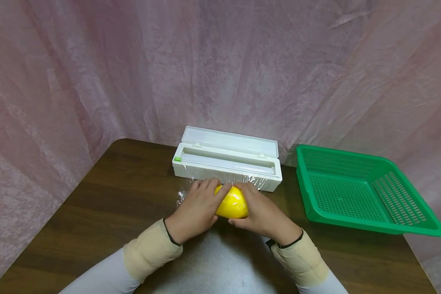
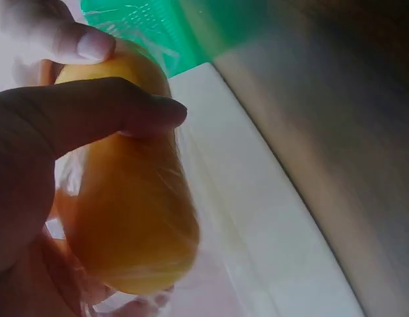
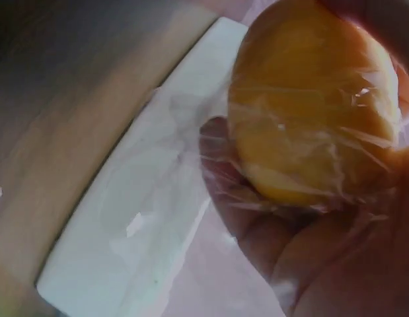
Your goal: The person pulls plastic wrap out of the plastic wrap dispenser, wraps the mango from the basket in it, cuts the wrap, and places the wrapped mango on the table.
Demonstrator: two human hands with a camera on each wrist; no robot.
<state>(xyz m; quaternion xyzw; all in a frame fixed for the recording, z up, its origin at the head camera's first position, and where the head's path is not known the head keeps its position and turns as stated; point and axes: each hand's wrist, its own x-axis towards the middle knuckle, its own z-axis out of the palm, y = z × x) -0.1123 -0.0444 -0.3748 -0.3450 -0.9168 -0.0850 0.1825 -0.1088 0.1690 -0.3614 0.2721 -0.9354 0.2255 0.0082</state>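
A smooth yellow fruit [image 1: 232, 205], rounded and rather long, is held between both hands above the table. My left hand [image 1: 198, 208] grips its left side, and the thumb lies across it in the left wrist view. On the other side my right hand [image 1: 260, 210] holds it with curled fingers. Clear cling film [image 3: 316, 152] covers the fruit in creases, and loose film [image 1: 181, 197] sticks out past the left hand. Just behind the hands stands a white cling film box [image 1: 194, 171], its lid [image 1: 228, 139] raised and a film roll [image 1: 224, 161] inside.
A green perforated plastic basket [image 1: 310, 204] stands to the right, partly past the table's right edge. The brown wooden table [image 1: 106, 196] reaches back to a pink curtain [image 1: 220, 73]. A small green piece [image 1: 178, 159] sits at the box's left end.
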